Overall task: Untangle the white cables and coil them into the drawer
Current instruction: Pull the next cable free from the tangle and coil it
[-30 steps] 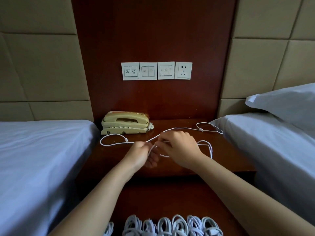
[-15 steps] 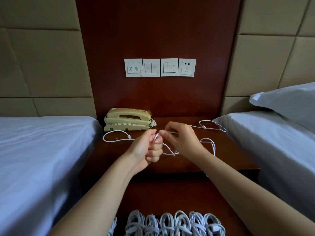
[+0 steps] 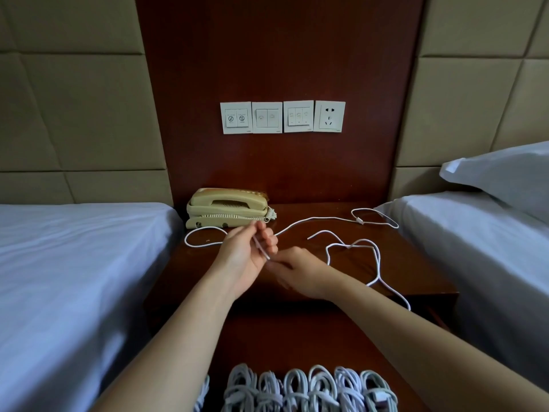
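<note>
Loose white cable (image 3: 315, 219) runs across the dark wooden nightstand (image 3: 416, 278), with a loop at the left, a connector end near the right bed, and a second wavy stretch (image 3: 377, 257) trailing off the front edge. My left hand (image 3: 246, 257), palm up, pinches a doubled short length of cable between thumb and fingers. My right hand (image 3: 300, 275) lies just below it, its fingertips at the cable's lower end. Several coiled white cables (image 3: 297, 388) lie side by side in the open drawer at the bottom of the view.
A beige telephone (image 3: 227, 211) stands at the nightstand's back left. White-sheeted beds flank it, the left bed (image 3: 74, 278) and the right bed (image 3: 490, 248) with a pillow (image 3: 505, 171). Wall switches and a socket (image 3: 282, 116) sit on the wooden panel above.
The hands have drawn apart: my left hand turned palm up holding the cable, my right hand dropped lower. The cable on the right has spread out into loose curves.
</note>
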`<state>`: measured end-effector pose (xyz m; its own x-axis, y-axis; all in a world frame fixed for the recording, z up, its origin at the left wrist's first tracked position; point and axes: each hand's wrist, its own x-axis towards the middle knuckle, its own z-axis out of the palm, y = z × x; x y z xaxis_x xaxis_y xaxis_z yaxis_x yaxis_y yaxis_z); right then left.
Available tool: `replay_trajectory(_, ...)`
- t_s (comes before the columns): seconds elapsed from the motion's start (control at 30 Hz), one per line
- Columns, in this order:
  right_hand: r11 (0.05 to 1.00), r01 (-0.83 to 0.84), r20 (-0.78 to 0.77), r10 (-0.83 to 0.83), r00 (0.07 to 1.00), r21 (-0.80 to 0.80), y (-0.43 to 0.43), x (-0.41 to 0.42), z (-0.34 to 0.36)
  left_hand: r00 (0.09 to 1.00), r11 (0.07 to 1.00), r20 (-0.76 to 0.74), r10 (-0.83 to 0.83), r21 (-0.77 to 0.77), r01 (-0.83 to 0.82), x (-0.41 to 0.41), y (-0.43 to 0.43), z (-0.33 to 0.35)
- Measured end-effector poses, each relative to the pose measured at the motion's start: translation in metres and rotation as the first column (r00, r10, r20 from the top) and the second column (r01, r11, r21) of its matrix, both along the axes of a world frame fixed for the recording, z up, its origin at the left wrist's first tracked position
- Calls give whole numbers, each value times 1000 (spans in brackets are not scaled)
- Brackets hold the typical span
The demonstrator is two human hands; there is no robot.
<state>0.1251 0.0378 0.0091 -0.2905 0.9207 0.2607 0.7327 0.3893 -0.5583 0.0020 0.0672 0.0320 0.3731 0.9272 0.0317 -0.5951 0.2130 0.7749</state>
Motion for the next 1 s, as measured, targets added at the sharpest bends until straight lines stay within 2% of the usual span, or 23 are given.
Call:
replay_trajectory(0.07,998,-59,101,58,993,8,-2,-3,0,993,994,-49,107,21,-106,-2,7,-4)
replay_trajectory(0.13,996,-91,149,91,985,-5,-2,-5,1,960,971,-159,230,109,-214,-4,13,-9)
replay_trajectory(0.23,995,-96,163,96,982,-9,-1,-5,7,854,907,-342,393,300,-297,-6,18,-16)
replay_trajectory(0.37,998,-31,122,23,992,61,3,2,12,714,872,-533,455,430,-235,-5,17,-22)
replay_trajectory(0.43,994,35,36,-39,999,106,4,6,17,620,850,-611,493,491,-192,-6,16,-22)
replay_trajectory(0.47,991,59,-32,-55,998,119,5,8,19,604,853,-633,484,495,-165,-5,15,-21)
replay_trajectory(0.53,987,90,-159,-68,985,132,6,10,22,650,895,-655,386,435,-92,-2,11,-21)
replay_trajectory(0.63,973,136,-273,-81,959,188,11,11,20,720,945,-659,218,326,13,4,5,-22)
replay_trajectory(0.77,968,145,-365,-61,929,205,13,11,20,836,982,-549,20,167,86,8,-2,-15)
replay_trajectory(0.87,976,110,-403,-26,915,187,16,11,18,863,981,-494,-104,94,171,9,-6,-10)
replay_trajectory(1.0,980,135,-468,-51,882,146,21,15,15,882,970,-443,-162,94,226,9,-8,-9)
